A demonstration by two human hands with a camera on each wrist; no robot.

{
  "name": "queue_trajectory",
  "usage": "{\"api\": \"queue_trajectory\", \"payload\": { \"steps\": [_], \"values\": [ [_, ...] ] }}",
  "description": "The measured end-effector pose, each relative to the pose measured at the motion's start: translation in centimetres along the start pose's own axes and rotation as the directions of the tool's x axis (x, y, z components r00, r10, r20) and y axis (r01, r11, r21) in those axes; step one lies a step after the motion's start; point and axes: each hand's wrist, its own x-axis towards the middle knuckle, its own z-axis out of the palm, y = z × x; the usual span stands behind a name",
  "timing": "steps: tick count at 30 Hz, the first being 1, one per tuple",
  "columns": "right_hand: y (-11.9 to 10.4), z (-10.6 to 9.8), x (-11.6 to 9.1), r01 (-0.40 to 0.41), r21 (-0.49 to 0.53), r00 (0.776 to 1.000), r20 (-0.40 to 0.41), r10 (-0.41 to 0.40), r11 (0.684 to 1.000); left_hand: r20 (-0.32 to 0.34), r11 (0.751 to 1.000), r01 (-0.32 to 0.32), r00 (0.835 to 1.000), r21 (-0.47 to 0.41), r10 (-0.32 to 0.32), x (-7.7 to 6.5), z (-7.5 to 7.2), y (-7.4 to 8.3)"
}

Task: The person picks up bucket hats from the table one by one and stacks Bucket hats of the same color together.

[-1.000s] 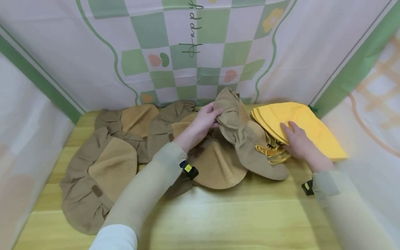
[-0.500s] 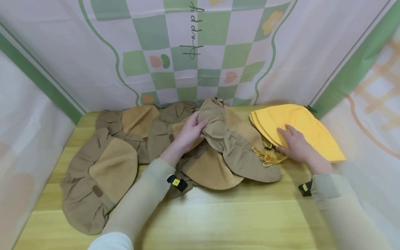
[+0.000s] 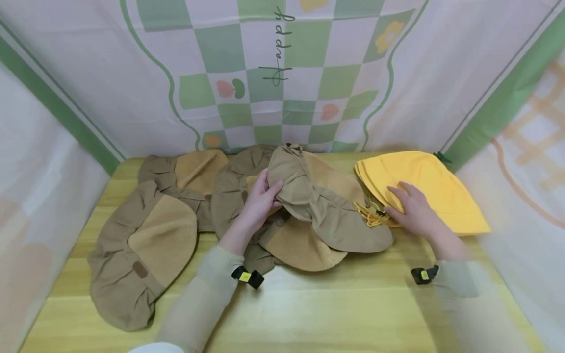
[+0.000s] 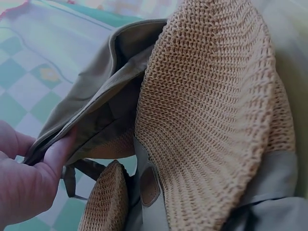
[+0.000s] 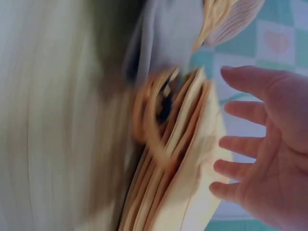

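Note:
In the head view my left hand pinches the edge of a khaki sun hat with a tan crown. The left wrist view shows the thumb and fingers of my left hand on the cloth brim, next to a woven straw-like crown. A stack of folded yellow hats lies at the right, with yellow cords at its left end. My right hand is over that stack, fingers spread and nearly straight. Whether the fingertips touch the yellow hats is hard to tell in the right wrist view.
Several more khaki-and-tan hats lie spread and overlapping at the left, one nearest the front and another at the back. All rest on a wooden tabletop. A printed cloth hangs behind, and pale cloth walls both sides.
My left hand has drawn the khaki sun hat leftward and slightly down, away from the yellow stack. My right hand stays by the yellow hats, with little movement.

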Motion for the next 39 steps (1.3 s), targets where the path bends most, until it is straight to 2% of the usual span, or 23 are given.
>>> {"api": "queue_trajectory", "payload": {
  "steps": [4, 7, 12, 17, 23, 27, 33, 35, 39],
  "values": [
    [-2.6, 0.3, 0.3, -0.005, 0.110, 1.000, -0.001, 0.005, 0.994, -0.018, 0.999, 0.013, 1.000, -0.051, -0.013, -0.6, -0.4, -0.3],
    [-4.3, 0.7, 0.6, -0.042, 0.183, 0.999, 0.019, 0.039, 0.982, -0.009, 0.997, 0.016, 1.000, -0.080, -0.016, -1.0, -0.8, -0.4],
    [-5.7, 2.0, 1.1, -0.085, 0.291, 0.996, 0.042, 0.076, 0.953, 0.018, 0.990, -0.002, 1.000, -0.138, 0.004, -1.2, -1.2, -0.2],
    [-6.2, 2.8, 1.5, -0.142, 0.375, 0.989, 0.080, 0.121, 0.916, 0.052, 0.968, -0.011, 0.998, -0.252, 0.025, -1.5, -1.5, 0.4],
    [-6.4, 3.0, 1.8, -0.215, 0.331, 0.975, 0.121, 0.185, 0.919, 0.072, 0.925, -0.050, 0.994, -0.378, 0.083, -2.0, -2.5, 1.4],
    [-6.6, 3.6, 2.0, -0.185, 0.382, 0.983, 0.081, 0.167, 0.905, 0.063, 0.911, -0.068, 0.993, -0.407, 0.102, -2.1, -3.3, 1.6],
    [-7.1, 3.1, 1.8, -0.132, 0.477, 0.989, 0.001, 0.149, 0.869, 0.035, 0.895, -0.062, 0.996, -0.442, 0.087, -1.8, -3.9, 1.6],
    [-7.1, 2.8, 1.5, -0.146, 0.508, 0.987, 0.022, 0.157, 0.849, 0.011, 0.889, -0.071, 0.996, -0.452, 0.085, -1.7, -4.1, 1.7],
    [-6.8, 2.0, 1.2, -0.208, 0.529, 0.978, 0.139, 0.157, 0.823, -0.018, 0.882, -0.091, 0.996, -0.463, 0.093, -1.6, -4.6, 1.8]
  ]
}}
